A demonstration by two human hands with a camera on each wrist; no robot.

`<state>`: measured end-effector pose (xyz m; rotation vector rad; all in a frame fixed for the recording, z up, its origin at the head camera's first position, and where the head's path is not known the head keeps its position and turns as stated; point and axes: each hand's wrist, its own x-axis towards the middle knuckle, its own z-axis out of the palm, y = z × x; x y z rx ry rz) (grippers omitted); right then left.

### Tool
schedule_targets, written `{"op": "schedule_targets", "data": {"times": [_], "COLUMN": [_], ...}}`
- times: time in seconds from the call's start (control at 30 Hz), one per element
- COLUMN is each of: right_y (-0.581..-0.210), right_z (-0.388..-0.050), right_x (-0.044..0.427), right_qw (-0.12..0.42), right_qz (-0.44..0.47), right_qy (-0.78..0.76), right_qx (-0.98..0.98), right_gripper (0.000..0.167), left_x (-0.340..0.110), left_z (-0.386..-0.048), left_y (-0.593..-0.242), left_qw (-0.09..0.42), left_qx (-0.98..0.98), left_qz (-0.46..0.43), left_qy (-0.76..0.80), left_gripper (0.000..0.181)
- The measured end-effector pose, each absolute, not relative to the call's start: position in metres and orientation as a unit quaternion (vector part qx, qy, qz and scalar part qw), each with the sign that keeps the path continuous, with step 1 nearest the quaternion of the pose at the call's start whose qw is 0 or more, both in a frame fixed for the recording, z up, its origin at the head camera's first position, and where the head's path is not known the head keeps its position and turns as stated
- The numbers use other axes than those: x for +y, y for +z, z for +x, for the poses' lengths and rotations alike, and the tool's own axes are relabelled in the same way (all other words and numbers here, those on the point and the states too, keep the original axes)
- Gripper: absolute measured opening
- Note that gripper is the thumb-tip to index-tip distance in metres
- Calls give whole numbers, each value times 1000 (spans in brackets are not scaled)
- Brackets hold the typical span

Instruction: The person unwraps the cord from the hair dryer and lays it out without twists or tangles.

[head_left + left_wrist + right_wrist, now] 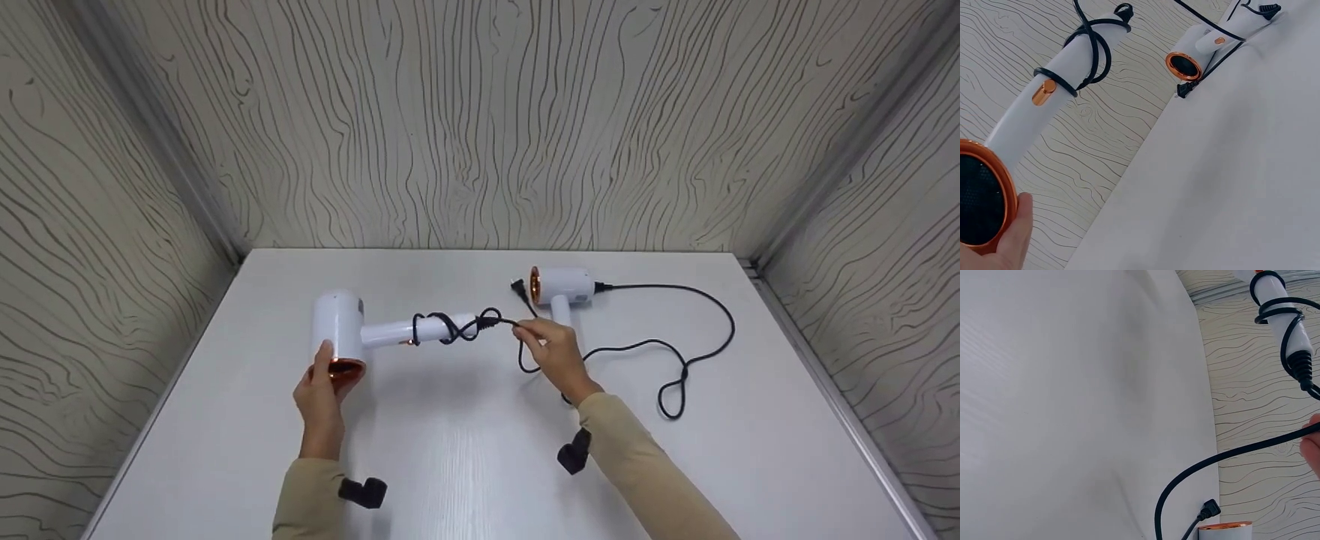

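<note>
My left hand (321, 401) grips a white hair dryer (339, 322) by its barrel, near the copper-rimmed end; its thumb shows beside that rim in the left wrist view. The dryer's handle (1039, 107) points right, with a black cord (1095, 53) looped loosely around it. Just past the handle's end, my right hand (553, 352) pinches that cord between thumb and fingertips. In the right wrist view only fingertips (1311, 449) show at the edge, against the cord (1230, 453). The held dryer appears raised above the table.
Behind my right hand a second white hair dryer (566, 285) lies on the white table (450, 465). Its black cord (731, 322) curves over the right side. A black plug (518, 286) lies beside its copper-rimmed end. Wood-grain panels (480, 127) stand around the table.
</note>
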<state>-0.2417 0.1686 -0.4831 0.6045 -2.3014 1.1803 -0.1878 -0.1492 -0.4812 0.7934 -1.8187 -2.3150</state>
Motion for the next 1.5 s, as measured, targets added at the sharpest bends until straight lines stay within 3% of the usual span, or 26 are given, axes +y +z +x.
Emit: {"op": "schedule_targets", "data": {"times": [0.17,1.03,1.5], "right_y": [-495,-535,-544], "right_z": [-237,-208,-199], "right_x": [164,123,108], "right_qw": [235,73,37], "right_qz": [234,305,236], "right_qy": [417,415,497], "right_qx": [-846,-854,-834], "right_gripper": [7,15,11], "left_x": [-151,-146,-146], "left_z": [-188,-190,-190], "left_y": [-476,-442,-441], "left_qw": [57,61,67], "left_qx": [-573,-499,-472], "left_qz": [265,206,199], "left_qy": [-773,-839,-856], "left_gripper": [80,71,68]}}
